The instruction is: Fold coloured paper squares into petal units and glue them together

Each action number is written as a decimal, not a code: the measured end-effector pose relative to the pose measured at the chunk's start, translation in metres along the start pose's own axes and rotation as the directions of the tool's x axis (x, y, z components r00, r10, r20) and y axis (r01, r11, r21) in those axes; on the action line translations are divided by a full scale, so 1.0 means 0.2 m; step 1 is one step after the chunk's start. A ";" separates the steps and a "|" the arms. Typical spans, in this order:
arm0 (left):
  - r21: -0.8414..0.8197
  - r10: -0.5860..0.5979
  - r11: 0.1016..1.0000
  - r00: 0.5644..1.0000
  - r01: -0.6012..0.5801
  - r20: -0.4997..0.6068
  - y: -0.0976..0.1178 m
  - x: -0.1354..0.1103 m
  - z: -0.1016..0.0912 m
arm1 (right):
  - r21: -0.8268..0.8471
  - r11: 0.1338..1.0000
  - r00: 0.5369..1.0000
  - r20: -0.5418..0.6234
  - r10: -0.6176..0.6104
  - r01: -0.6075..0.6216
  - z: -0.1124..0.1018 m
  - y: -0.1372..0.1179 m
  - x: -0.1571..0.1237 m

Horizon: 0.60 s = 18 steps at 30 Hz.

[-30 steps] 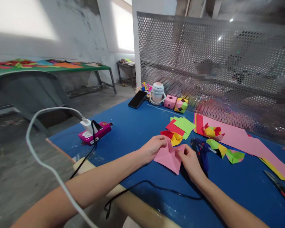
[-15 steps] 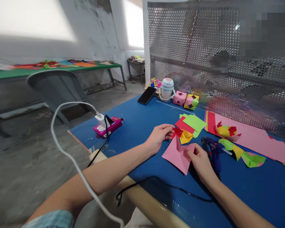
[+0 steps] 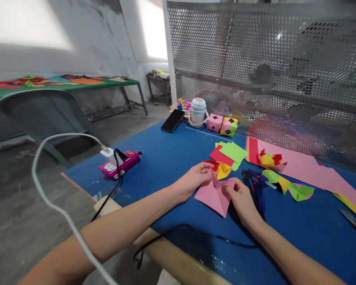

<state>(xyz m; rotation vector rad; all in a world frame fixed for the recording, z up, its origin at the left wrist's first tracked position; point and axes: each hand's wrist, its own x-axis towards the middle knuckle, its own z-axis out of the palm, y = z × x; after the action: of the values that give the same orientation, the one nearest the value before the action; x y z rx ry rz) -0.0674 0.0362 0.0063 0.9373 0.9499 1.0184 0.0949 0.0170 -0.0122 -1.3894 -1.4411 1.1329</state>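
A creased pink paper square (image 3: 214,194) is held above the blue table between my hands. My right hand (image 3: 243,200) pinches its right corner between thumb and fingers. My left hand (image 3: 192,181) is closed at its upper left edge, thumb and fingertips against the paper. Just behind the sheet lie a folded red paper piece (image 3: 213,164) and a folded yellow one (image 3: 224,171), both partly covered. Right of my right hand stands a blue glue gun (image 3: 257,186), its nozzle pointing right.
Green paper sheets (image 3: 233,152) and a red sheet (image 3: 222,156) lie behind. Folded paper pieces (image 3: 301,191), large pink sheets (image 3: 299,156) and scissors (image 3: 354,223) are at right. A pink power strip (image 3: 121,166), phone (image 3: 172,120) and black cord (image 3: 195,227) are also here.
My left hand has moved from the folded red piece down to the pink paper's upper left edge. My right hand keeps its pinch. The camera view has turned slightly right.
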 end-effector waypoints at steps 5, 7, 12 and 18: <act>0.123 -0.036 0.992 0.999 0.035 0.008 -0.01 0.00 -0.01 | -0.133 0.989 0.995 0.083 -0.049 0.060 -0.02 -0.07 -0.03; 0.079 -0.051 0.996 0.999 0.050 0.011 0.01 -0.01 0.00 | -0.286 0.942 0.982 0.125 -0.144 0.175 -0.07 -0.17 -0.06; 0.039 -0.128 0.991 0.992 0.127 0.011 0.05 -0.04 0.05 | -0.530 0.776 0.918 0.011 -0.396 0.341 -0.35 -0.54 -0.09; 0.049 -0.153 0.987 0.985 0.150 0.077 0.03 -0.08 0.10 | -0.832 0.540 0.726 -0.293 -0.622 0.127 -0.76 -0.70 -0.14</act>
<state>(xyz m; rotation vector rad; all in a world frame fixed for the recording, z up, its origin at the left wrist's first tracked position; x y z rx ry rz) -0.0547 0.0187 0.0218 0.9205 0.9632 0.8283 0.2070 0.0000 0.1636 -1.6155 -1.7112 -0.3166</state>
